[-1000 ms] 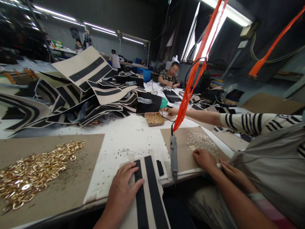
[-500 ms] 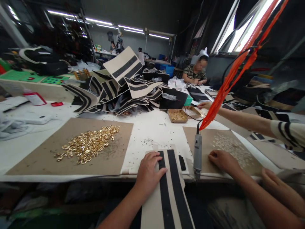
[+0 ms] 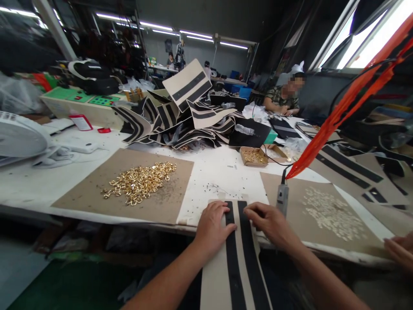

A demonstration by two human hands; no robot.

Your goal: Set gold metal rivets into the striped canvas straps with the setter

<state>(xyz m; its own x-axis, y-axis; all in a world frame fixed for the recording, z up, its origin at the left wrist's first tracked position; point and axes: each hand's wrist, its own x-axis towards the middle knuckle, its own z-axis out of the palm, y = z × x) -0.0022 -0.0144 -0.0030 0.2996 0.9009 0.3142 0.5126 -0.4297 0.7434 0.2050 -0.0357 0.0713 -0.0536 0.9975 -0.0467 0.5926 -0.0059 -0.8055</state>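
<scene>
One left hand (image 3: 213,224), one right hand (image 3: 269,221), one two-striped panel (image 3: 243,267)

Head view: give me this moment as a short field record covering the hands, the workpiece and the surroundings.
left hand: flat on the striped panel, fingertips at its left stripe
right hand: fingers bent onto the panel's upper right; grip unclear
panel: beige, two black stripes, hanging over the table edge
left side: gold rings heaped on a brown card
right side: grey tool under an orange strap; pale pieces
behind: heap of panels, small tray
right edge: another person's hand
</scene>
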